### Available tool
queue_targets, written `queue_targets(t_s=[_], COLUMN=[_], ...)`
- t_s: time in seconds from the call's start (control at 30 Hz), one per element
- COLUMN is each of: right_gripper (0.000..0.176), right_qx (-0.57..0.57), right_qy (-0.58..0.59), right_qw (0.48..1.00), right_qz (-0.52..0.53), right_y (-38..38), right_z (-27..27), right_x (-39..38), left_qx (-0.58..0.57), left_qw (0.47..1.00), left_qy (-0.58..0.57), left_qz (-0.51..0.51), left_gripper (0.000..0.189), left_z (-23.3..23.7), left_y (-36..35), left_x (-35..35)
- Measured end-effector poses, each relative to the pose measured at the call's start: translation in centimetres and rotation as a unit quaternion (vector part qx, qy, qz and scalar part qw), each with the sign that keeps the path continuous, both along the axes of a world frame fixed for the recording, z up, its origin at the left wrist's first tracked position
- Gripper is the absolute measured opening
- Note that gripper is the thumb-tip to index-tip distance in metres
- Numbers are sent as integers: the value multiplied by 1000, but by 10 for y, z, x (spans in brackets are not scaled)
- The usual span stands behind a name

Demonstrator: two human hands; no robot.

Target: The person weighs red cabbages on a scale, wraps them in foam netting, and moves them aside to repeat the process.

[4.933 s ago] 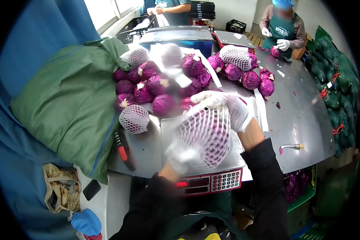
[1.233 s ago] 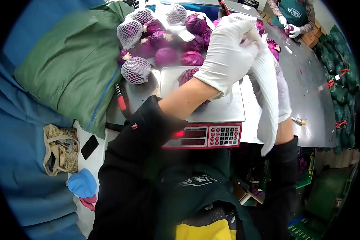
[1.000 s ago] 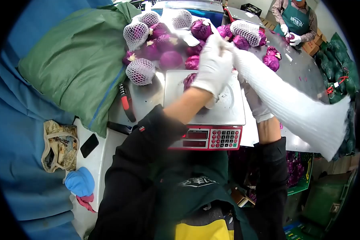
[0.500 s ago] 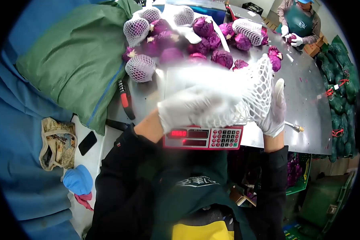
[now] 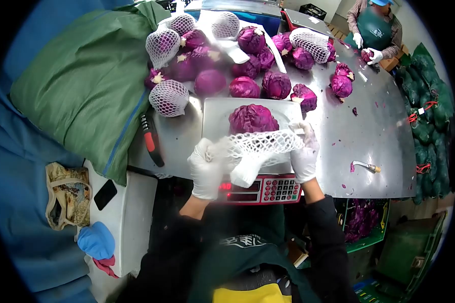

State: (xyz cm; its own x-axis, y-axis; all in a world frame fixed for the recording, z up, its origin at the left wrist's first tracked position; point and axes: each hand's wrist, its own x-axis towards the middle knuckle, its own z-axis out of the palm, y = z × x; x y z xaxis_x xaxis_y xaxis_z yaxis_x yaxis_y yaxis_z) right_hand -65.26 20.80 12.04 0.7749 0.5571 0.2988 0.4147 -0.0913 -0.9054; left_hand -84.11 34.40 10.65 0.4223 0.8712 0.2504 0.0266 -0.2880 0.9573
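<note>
My left hand (image 5: 206, 169), in a white glove, is closed on the left edge of a white foam net (image 5: 260, 149). The right edge of that net is pinched in my gloved right hand (image 5: 305, 154). Stretched between both hands, the net lies just in front of a red cabbage (image 5: 253, 119), covering its lower edge. The cabbage rests on the metal plate of a scale (image 5: 216, 113). Part of the scale's red display is hidden behind my left hand and the net.
Behind the scale lie several red cabbages (image 5: 276, 84), some in foam nets (image 5: 169, 98). A red-black tool (image 5: 150, 141) is left, a small curved knife (image 5: 366, 166) right. A green sack (image 5: 81, 86) fills the left. A co-worker (image 5: 374, 30) holds a cabbage at the back right.
Both hands have come down and closer to me, and the net is now spread between them. The cabbage on the scale has come into view.
</note>
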Motion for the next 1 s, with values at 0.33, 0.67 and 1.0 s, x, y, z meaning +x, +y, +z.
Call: queue_targets(t_s=[0.33,0.67,1.0], right_gripper=[28,22,23], right_qx=[-126,148,33], right_qy=[-204,593,549], right_qw=[968,751,809], right_qz=[74,249,206], right_y=[47,67,59], right_z=[-27,50,22], right_x=[42,45,66], left_qx=[-255,-392,-14], left_qw=[959,841,981], left_qy=[-110,-204,-28], left_qz=[-62,-311,-189], left_gripper=[29,50,52], left_z=[-70,-64,75], left_y=[80,6,148], left_x=[83,27,70])
